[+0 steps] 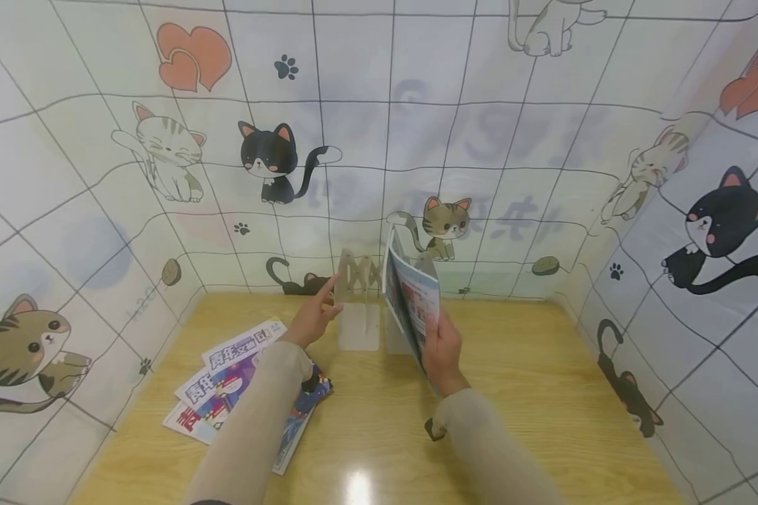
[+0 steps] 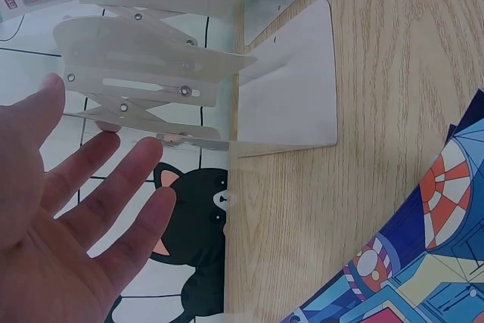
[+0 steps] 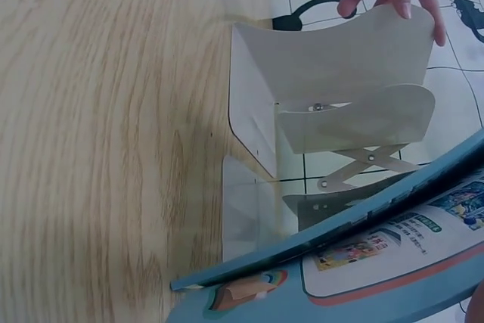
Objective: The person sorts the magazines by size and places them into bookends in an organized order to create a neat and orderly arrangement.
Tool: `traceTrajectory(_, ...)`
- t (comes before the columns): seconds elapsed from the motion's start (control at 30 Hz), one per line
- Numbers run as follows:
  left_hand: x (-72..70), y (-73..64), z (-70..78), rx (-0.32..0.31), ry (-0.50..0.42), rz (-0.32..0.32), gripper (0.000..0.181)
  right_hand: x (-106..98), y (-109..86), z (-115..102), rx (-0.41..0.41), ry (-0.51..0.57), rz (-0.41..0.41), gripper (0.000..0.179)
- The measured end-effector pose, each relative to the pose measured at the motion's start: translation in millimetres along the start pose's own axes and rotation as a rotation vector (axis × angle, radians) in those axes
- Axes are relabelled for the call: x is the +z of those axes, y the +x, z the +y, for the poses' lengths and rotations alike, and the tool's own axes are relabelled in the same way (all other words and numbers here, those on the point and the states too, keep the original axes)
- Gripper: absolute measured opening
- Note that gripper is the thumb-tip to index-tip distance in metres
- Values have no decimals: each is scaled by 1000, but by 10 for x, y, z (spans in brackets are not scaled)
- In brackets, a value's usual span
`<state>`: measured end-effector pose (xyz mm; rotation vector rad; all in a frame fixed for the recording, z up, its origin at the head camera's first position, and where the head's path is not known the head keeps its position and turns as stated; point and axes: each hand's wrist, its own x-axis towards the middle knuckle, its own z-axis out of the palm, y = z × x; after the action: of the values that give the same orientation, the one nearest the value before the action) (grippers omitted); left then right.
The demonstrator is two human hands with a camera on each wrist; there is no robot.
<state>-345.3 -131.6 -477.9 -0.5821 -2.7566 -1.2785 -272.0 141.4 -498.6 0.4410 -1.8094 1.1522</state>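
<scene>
A beige metal expandable bookend [image 1: 358,326] with crisscross links stands at the back of the table. My left hand [image 1: 312,317] is at its left upright panel [image 2: 151,126], fingers spread and fairly straight, fingertips at the panel's edge. My right hand [image 1: 443,351] grips a light-blue magazine [image 1: 417,291] by its near edge, thumb on the cover. The magazine is upright and slightly tilted at the bookend's right side, hiding part of it. In the right wrist view, the magazine's blue edge [image 3: 302,243] crosses in front of the links.
Several colourful magazines [image 1: 240,354] lie fanned on the wooden table [image 1: 512,407] at the left, partly under my left forearm. A cat-printed cloth [image 1: 354,140] forms walls behind and at both sides.
</scene>
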Motion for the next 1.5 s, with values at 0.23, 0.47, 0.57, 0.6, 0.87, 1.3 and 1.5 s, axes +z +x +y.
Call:
traceTrajectory(0.23,28,0,-21,-23,4,-3,67,41,-5,32,4,-105,-28,27)
traceTrajectory(0.47,39,-6,-10,-23,8,-1,67,45,-22,70,23,-159,-73,26)
traceTrajectory(0.57,36,-9,-4,-28,12,6,67,56,-28,89,38,-178,-95,26)
traceTrajectory(0.6,34,-9,-4,-30,8,7,66,61,-29,95,41,-181,-103,26)
traceTrajectory(0.87,20,0,1,-22,-4,1,67,99,9,147,-26,-212,-108,29)
traceTrajectory(1.3,9,14,-3,-38,-20,0,67,113,68,59,-9,-170,-162,30)
traceTrajectory(1.5,5,1,17,-37,-20,-3,67,83,37,51,33,-129,-226,33)
